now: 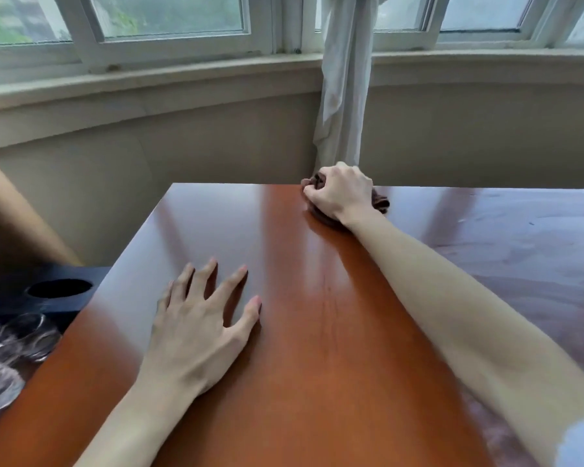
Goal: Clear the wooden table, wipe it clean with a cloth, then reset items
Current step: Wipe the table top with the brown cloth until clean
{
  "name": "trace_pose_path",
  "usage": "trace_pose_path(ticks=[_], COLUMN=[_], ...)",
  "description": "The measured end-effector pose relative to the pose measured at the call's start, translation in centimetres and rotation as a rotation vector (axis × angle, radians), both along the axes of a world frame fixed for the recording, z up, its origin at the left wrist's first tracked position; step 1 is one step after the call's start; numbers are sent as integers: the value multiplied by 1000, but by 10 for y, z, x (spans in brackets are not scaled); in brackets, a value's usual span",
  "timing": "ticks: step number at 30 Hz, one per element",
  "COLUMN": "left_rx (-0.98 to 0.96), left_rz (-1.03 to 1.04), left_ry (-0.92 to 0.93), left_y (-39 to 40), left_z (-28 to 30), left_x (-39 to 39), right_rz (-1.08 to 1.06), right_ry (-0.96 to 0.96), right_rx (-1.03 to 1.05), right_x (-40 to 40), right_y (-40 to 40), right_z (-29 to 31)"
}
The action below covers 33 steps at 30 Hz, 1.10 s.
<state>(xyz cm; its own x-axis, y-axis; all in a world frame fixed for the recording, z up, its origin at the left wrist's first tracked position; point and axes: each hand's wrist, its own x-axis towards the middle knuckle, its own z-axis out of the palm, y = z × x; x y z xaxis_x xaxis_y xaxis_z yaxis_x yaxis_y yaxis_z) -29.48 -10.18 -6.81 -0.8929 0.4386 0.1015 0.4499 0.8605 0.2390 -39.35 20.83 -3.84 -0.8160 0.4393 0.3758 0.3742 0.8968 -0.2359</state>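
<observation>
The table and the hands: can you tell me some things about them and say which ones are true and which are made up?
1. The right hand grips a brown cloth at the far edge of the wooden table. True.
2. The left hand holds a glass. False: it rests on the table with fingers spread and holds nothing.
3. The clear glasses stand in the middle of the table. False: they are off its left edge, beside a dark holder with a round hole.
4. A pale curtain hangs by the window behind the table. True.
5. The cloth is white. False: it is brown.
</observation>
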Motion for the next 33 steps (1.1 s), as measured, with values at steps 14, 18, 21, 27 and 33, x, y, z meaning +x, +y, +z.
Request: trace_pose_path(ticks=[14, 18, 21, 27, 33], left_rx=[-16, -23, -14, 6, 27], left_rz=[-27, -37, -42, -38, -22], left_ry=[-53, -59, -49, -29, -12], left_y=[-2, -3, -4, -1, -1], left_z=[9, 10, 7, 2, -1], left_x=[6, 6, 6, 2, -3], right_rz=[257, 347, 365, 119, -48], right_ry=[-57, -5, 1, -26, -14], right_rx=[22, 77, 69, 12, -12], right_x=[224, 328, 335, 178, 18], right_y=[-119, -162, -162, -70, 18], right_z=[0, -2, -2, 2, 2])
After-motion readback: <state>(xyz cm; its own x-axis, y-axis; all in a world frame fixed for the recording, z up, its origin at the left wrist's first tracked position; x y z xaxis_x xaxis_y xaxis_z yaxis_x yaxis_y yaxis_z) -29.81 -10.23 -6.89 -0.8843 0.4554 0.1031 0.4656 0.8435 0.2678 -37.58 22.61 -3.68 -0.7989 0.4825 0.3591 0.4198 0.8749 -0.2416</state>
